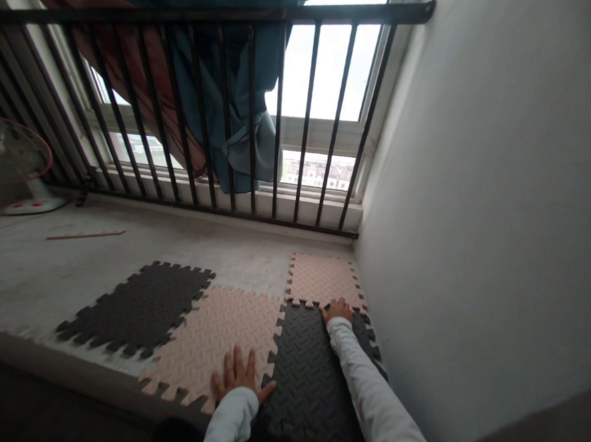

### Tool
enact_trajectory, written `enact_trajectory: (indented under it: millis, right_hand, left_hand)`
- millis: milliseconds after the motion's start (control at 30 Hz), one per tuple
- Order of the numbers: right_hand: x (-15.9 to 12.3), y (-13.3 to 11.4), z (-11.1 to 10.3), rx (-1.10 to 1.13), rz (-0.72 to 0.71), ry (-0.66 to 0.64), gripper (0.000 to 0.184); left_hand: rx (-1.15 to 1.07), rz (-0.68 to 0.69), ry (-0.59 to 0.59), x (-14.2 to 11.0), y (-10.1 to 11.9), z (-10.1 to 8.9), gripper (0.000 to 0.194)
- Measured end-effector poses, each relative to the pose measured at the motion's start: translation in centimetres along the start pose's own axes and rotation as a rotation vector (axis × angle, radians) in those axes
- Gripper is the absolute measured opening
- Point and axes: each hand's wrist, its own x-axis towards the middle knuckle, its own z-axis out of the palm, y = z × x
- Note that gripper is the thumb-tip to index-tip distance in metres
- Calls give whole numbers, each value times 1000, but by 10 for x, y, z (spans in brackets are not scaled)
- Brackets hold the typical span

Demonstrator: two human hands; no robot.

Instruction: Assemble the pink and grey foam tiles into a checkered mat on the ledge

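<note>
Foam puzzle tiles are laid on the concrete floor [52, 262], and both hands are pressed onto them.

Far left of the left hand, a pedestal fan [9, 165] is stood by the black railing [208, 106], w/ a thin wooden strip [86, 234] lying on the floor nearer in. A dark tile pair [140, 307] is set up and left of the left hand, slightly skewed; whether its teeth are locked into the next tile cannot be told.

Left hand [238, 378] is laid flat, fingers spread, nothing grasped, palm down on the pink tile [217, 339] right at its toothed edge. Thumb reaches across onto the dark grey tile [309, 373] just to its right. Judged: the seam betw. the two is being held down so the teeth stay seated.

Right hand [338, 310] is further fwd, fingers curled down, pressing at the joint where the dark grey tile meets the small pink tile [324, 279] beyond it. Nothing is gripped; fingertips are pushed onto the teeth, prob. to mesh them. Its white sleeve [366, 390] lies along the dark grey tile.

Just right of the right hand, the dark grey tile is butted near the white wall [475, 203], so the row is kept tucked into the corner. Beyond the railing, teal and reddish cloths [229, 118] are hung before the window [331, 72].
</note>
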Motion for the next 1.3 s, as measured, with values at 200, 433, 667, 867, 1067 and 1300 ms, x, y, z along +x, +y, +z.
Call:
enact_trajectory:
  millis: [200,433,667,867,1067,1300]
  right_hand:
    - [3,-5,2,-3,-1,-5,43]
    - [-14,-3,13,-32,-71,18,47]
    - [-20,0,16,-83,-171,-42,54]
    - [-13,-3,9,-52,-133,-208,57]
    - [-14,-24,6,-49,-247,-274,65]
    - [-15,-52,5,-19,-392,-343,67]
  left_hand:
    - [-14,0,17,0,1,2,82]
    - [20,-18,-39,-5,3,-12,82]
    - [33,-20,-46,-6,4,-17,81]
    - [26,-9,-15,-5,4,-13,81]
    - [-19,9,48,-3,1,-4,79]
    - [-29,35,59,-6,0,-6,78]
